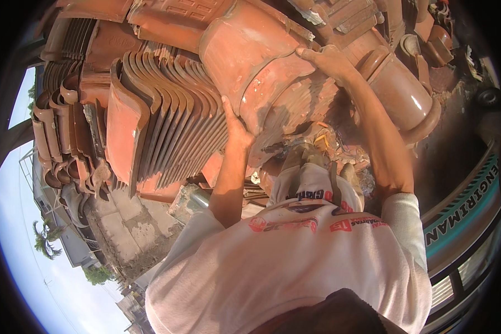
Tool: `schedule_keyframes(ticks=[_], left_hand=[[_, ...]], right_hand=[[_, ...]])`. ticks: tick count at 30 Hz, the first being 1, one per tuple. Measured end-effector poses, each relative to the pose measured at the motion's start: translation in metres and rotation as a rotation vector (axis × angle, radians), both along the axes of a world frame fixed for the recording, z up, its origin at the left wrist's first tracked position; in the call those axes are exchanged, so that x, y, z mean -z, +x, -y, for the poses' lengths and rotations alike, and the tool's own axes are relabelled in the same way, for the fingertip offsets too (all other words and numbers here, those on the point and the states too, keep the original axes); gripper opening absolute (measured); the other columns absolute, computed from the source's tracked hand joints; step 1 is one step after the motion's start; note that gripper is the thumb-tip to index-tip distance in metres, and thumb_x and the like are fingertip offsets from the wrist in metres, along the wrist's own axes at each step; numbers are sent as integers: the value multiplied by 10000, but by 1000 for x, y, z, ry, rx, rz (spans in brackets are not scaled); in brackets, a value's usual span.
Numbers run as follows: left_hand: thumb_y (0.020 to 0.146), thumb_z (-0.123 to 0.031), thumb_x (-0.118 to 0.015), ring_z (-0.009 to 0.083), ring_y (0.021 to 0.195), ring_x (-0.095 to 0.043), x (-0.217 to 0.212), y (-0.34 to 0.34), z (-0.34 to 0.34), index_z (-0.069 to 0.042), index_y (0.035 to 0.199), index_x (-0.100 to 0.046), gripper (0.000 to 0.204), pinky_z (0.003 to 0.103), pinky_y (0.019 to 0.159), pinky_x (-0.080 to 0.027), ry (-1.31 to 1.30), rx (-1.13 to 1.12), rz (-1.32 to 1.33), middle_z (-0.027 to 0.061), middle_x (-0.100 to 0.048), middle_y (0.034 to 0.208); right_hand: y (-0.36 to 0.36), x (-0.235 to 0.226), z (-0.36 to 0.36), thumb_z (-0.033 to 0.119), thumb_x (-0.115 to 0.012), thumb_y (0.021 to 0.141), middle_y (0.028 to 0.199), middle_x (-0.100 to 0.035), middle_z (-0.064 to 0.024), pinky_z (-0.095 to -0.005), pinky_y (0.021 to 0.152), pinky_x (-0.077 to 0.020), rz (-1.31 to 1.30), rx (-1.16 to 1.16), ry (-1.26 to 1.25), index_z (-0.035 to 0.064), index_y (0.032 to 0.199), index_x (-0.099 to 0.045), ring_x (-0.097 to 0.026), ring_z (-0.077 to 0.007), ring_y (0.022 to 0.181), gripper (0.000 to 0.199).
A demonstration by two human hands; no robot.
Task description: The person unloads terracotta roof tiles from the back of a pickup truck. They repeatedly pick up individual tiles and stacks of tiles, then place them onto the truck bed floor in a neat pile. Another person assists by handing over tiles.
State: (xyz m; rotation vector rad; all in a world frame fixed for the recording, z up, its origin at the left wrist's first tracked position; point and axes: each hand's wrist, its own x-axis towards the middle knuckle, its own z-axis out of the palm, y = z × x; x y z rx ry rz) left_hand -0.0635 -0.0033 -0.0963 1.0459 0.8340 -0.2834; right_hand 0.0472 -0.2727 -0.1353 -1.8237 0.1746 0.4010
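In front of me is a pile of curved orange clay roof tiles. My left hand (238, 132) grips the left edge of a roof tile (270, 89), fingers pointing up along its side. At its right corner, my right hand (329, 62) has the thumb and fingers on the edge. Another broad orange tile (242, 39) lies against it on the far side. Beneath the held tile, more stacked tiles (312, 103) show their ridged edges. Whether the held tile is lifted off them, I cannot tell.
Left stands a long row of tiles on edge (167, 111). Brown glazed ridge tiles (401, 92) lie at the right. Broken bits and litter (331, 139) cover the ground near my legs. A teal-striped vehicle panel (465, 206) is at the far right, grey paving (122, 222) lower left.
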Motion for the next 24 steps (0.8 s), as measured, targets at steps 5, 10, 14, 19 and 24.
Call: schedule_keyframes(ticks=[5,10,14,19,24], left_hand=[[848,-847,-336,303,1190,-521,-7,0,24,-137,1435,-431,926,518,952,-452,-1,-15,92,115,-515,1365],[842,-869,-273,284,1184,-531,28,-46,36,-137,1423,-450,952,439,921,-497,-201,127,182,133,-539,1330],[861,-848,-279,257,1244,-506,-7,-78,84,-122,1455,-411,947,404,1003,-462,-127,-43,94,119,-504,1374],[880,-824,-302,257,1293,-473,-19,-79,113,-42,1466,-378,981,372,1079,-399,-107,-77,166,117,-483,1417],[899,-754,-409,257,1256,-518,-21,-100,64,-30,1436,-421,902,376,1039,-438,-59,351,-50,147,-483,1419]], right_hand=[[11,-36,18,522,-662,824,737,-593,-131,-389,599,-438,13,-82,-35,-58,698,-616,-544,-206,628,595],[-19,-69,54,567,-670,819,733,-577,-115,-385,677,-478,-73,8,-10,-81,970,-650,-603,-212,720,665],[-72,-57,76,533,-665,859,872,-600,-94,-362,625,-492,-206,40,168,-45,1098,-619,-610,-180,802,627],[-151,-38,4,427,-696,906,1074,-569,-50,-291,760,-519,-46,545,1052,5,1185,-553,-572,-125,893,526],[-165,-75,-45,342,-672,930,1115,-572,-79,-315,862,-501,-97,559,1081,7,1266,-507,-572,-167,1004,502]])
